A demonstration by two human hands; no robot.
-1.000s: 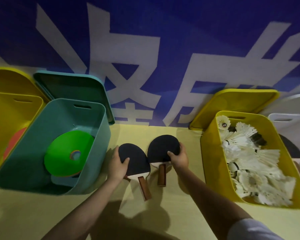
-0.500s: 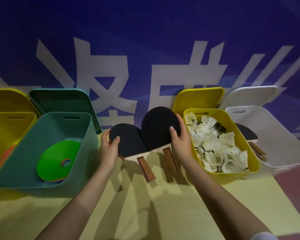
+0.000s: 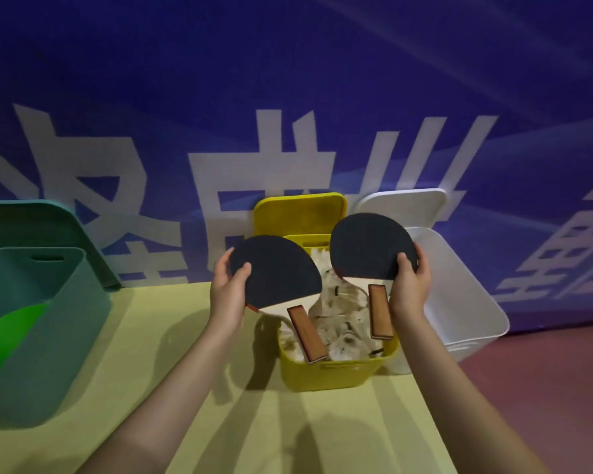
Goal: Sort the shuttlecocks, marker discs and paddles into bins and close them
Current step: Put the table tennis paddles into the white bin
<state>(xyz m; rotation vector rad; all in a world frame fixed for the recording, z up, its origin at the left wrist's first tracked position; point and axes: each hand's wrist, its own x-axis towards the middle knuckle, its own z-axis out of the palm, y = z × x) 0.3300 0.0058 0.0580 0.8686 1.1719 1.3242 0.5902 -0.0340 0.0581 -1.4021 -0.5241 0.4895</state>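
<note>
Now both paddles lifted rightward over yellow bin point(image 3: 326, 374); left hand point(image 3: 227, 295) grip pinches left paddle point(image 3: 276, 273), right hand point(image 3: 409, 285) right paddle point(image 3: 368, 246).

We count two black-faced table-tennis paddles with wooden handles, one point(image 3: 276, 273) beside the other point(image 3: 368, 246). We see three open plastic bins: one teal point(image 3: 45, 323), one yellow point(image 3: 336, 372), one white point(image 3: 459, 302). The white feathered shuttlecocks point(image 3: 343, 302) in the yellow bin are too heaped to count. Three lids lean behind: teal point(image 3: 38, 224), yellow point(image 3: 298, 212), white point(image 3: 411, 205).
</note>
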